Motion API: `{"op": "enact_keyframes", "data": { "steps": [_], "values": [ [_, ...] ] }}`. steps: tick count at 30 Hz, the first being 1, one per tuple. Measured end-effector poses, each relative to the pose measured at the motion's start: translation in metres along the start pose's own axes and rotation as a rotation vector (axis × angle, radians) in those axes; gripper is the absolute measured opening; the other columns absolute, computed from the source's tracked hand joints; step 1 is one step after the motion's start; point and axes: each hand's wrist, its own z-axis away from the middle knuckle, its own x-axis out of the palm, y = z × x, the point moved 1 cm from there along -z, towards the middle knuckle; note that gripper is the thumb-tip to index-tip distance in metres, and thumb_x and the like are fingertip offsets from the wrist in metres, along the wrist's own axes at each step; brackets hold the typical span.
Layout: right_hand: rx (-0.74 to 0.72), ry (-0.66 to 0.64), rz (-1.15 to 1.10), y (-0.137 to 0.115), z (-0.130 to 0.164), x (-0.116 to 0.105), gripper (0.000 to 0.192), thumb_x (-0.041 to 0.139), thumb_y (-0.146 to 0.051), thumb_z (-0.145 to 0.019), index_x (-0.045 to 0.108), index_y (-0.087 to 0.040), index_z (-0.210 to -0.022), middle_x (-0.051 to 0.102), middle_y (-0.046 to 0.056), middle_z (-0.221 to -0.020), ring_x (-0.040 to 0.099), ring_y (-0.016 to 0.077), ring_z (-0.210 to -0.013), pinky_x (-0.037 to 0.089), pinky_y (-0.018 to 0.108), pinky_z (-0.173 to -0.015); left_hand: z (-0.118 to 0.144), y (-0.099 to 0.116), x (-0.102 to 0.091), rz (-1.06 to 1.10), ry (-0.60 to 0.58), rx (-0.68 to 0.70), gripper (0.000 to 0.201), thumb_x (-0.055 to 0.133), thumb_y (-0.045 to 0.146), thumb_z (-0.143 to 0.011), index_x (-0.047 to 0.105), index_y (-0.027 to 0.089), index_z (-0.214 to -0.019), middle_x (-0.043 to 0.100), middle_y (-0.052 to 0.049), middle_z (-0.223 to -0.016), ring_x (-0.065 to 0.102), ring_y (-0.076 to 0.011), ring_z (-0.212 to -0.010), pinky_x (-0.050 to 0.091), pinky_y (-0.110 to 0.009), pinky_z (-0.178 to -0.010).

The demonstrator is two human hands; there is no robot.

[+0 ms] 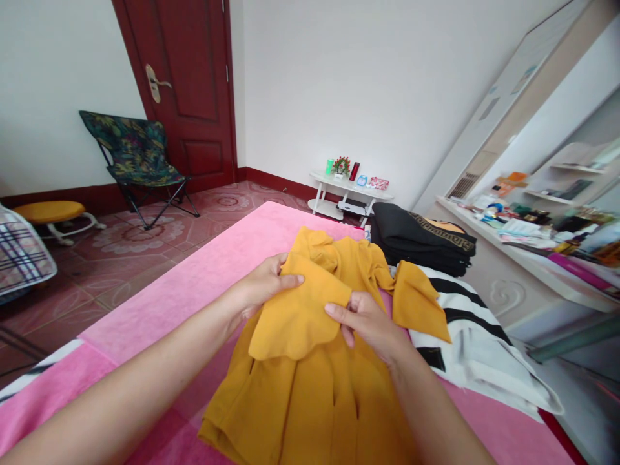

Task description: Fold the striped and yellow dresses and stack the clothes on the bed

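A mustard-yellow garment [310, 381] lies spread on the pink bed cover [203, 271] in front of me. My left hand [264, 284] grips a folded flap of it at the upper left, thumb on top. On the flap's right edge my right hand [371, 323] pinches the same cloth. One sleeve of the garment [416, 300] sticks out to the right over a black-and-white striped cloth [465, 336].
A folded black garment with a patterned band [426, 242] lies at the bed's far right. A cluttered shelf [537, 242] runs along the right. Beyond the bed stand a small white table [349, 194], a folding chair [138, 161], a yellow stool [51, 213] and a red door [188, 90].
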Motion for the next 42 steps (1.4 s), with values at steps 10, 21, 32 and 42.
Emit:
{"op": "enact_keyframes", "data": {
  "steps": [10, 21, 32, 42],
  "values": [
    [0.203, -0.497, 0.074, -0.013, 0.017, 0.009, 0.029, 0.053, -0.033, -0.082, 0.056, -0.013, -0.062, 0.062, 0.0, -0.049, 0.035, 0.0022, -0.03, 0.017, 0.015, -0.033, 0.018, 0.019, -0.017, -0.703, -0.232, -0.019, 0.052, 0.063, 0.024, -0.072, 0.053, 0.019, -0.123, 0.061, 0.003, -0.067, 0.055, -0.0079, -0.052, 0.04, -0.015, -0.048],
    [0.152, -0.14, 0.666, 0.029, -0.002, -0.016, 0.032, 0.054, -0.039, -0.078, 0.058, -0.015, -0.057, 0.06, 0.0, -0.049, 0.052, 0.0094, -0.039, 0.035, 0.018, -0.041, -0.034, -0.021, -0.029, -1.203, -0.213, 0.02, 0.03, 0.057, 0.041, -0.076, 0.068, 0.017, -0.091, 0.067, -0.003, -0.069, 0.062, -0.0161, -0.062, 0.045, -0.022, -0.058],
    [0.038, 0.68, 0.921, 0.056, -0.145, -0.093, 0.03, 0.053, -0.031, -0.079, 0.062, -0.015, -0.103, 0.066, 0.01, -0.106, 0.061, 0.0183, -0.095, 0.044, 0.025, -0.08, -0.131, -0.095, -0.031, -0.969, 0.414, 0.249, 0.031, 0.05, 0.044, -0.081, 0.066, 0.019, -0.071, 0.067, -0.001, -0.072, 0.059, -0.0138, -0.064, 0.037, -0.021, -0.056],
    [0.203, 0.798, 1.08, 0.086, -0.206, -0.117, 0.027, 0.044, -0.031, -0.085, 0.067, -0.017, -0.084, 0.069, 0.009, -0.088, 0.063, 0.0196, -0.085, 0.043, 0.024, -0.069, -0.119, -0.09, -0.041, -0.975, 0.597, 0.309, 0.027, 0.048, 0.035, -0.081, 0.056, 0.019, -0.06, 0.059, 0.003, -0.058, 0.053, -0.0103, -0.055, 0.032, -0.02, -0.053]
  ]
}}
